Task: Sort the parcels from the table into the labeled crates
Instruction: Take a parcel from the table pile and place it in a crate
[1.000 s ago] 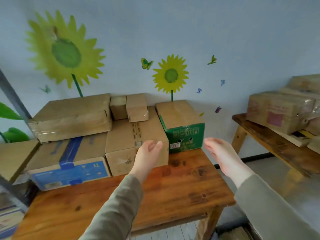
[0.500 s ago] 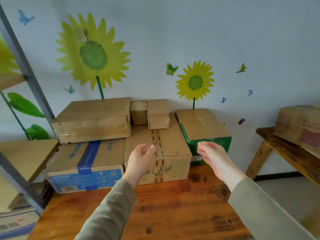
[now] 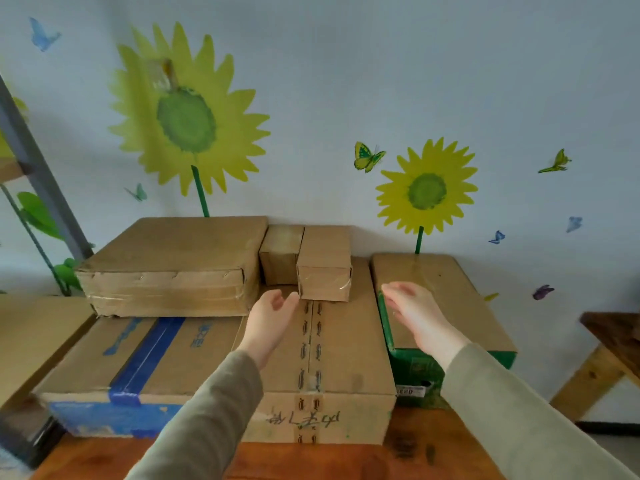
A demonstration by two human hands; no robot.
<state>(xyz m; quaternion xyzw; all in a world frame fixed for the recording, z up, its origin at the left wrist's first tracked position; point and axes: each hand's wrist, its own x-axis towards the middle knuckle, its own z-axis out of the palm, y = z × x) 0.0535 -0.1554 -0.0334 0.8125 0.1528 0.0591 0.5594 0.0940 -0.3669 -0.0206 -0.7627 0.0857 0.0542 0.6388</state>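
Several cardboard parcels are stacked on the wooden table [image 3: 412, 455] against the wall. A small brown box [image 3: 325, 268] sits on top of a large stapled carton [image 3: 346, 355], with a second small box [image 3: 280, 254] behind it to the left. My left hand [image 3: 272, 317] is open, fingers just left of the small box's front corner. My right hand [image 3: 414, 310] is open to the box's right, over the edge of a green-sided carton [image 3: 440, 296]. Neither hand holds anything.
A flat brown carton [image 3: 169, 268] lies on a blue-taped box [image 3: 138, 362] at the left. A grey shelf post [image 3: 38, 178] and a shelf board [image 3: 31, 337] stand further left. Another wooden table [image 3: 613, 344] is at the right edge.
Both hands have reached forward and up over the cartons, closing in on either side of the small brown box. The view has moved closer to the stack.
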